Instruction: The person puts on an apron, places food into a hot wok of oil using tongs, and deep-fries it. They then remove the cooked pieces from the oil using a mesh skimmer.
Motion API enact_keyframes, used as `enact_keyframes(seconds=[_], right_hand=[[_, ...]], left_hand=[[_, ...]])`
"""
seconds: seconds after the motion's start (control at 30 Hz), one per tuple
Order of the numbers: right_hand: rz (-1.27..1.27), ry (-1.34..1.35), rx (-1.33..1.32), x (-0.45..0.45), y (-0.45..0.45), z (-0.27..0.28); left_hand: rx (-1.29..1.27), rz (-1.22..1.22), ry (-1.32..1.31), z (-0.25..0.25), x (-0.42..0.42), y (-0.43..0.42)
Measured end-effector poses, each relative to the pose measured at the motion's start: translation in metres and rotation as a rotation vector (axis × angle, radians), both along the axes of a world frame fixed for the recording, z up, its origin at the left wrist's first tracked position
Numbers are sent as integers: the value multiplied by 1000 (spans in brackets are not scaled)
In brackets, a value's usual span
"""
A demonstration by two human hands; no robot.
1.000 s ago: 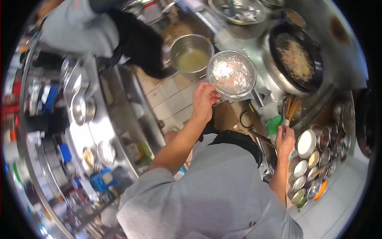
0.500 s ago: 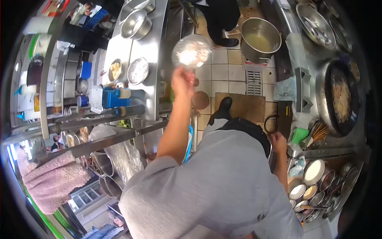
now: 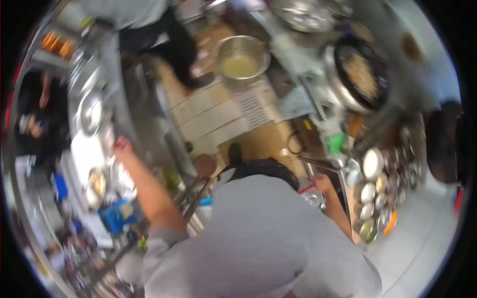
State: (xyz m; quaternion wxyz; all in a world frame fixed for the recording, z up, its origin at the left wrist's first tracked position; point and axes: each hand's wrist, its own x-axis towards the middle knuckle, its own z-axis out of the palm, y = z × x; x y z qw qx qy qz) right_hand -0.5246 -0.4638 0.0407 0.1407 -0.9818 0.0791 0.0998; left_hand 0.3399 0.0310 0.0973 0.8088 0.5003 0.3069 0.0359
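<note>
My left hand reaches out over the steel counter at the left, its fingers closed at the rim of a bowl with pale contents, badly blurred. A larger steel bowl stands just beyond it. Partly behind my left forearm is a bowl of white stuff, and beside that a small bowl of yellowish pieces. Low at my right side, my right hand has its fingers curled next to a red edge and a shiny silvery thing. What it grips cannot be made out.
A big pot with yellowish liquid stands beyond the tiled floor. At the right, a wok holds frying food, near several seasoning tubs. A co-worker in dark trousers stands ahead; another person is across the counter.
My view has turned and shifted. My left hand has carried the bowl from above the floor to the counter at the left. Near my right hand, a red edge and silvery thing now show.
</note>
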Motion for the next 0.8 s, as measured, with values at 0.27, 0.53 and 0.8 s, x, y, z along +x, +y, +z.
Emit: enact_keyframes(seconds=[0.27,0.53,0.8], right_hand=[[-1380,191,899,59,66,13],[-1680,235,979,58,102,19],[-1346,138,839,37,112,-25]], left_hand=[[311,-127,-260,-50,16,23],[-340,-144,-36,24,-32,-48],[-306,-825,234,-17,-172,-212]])
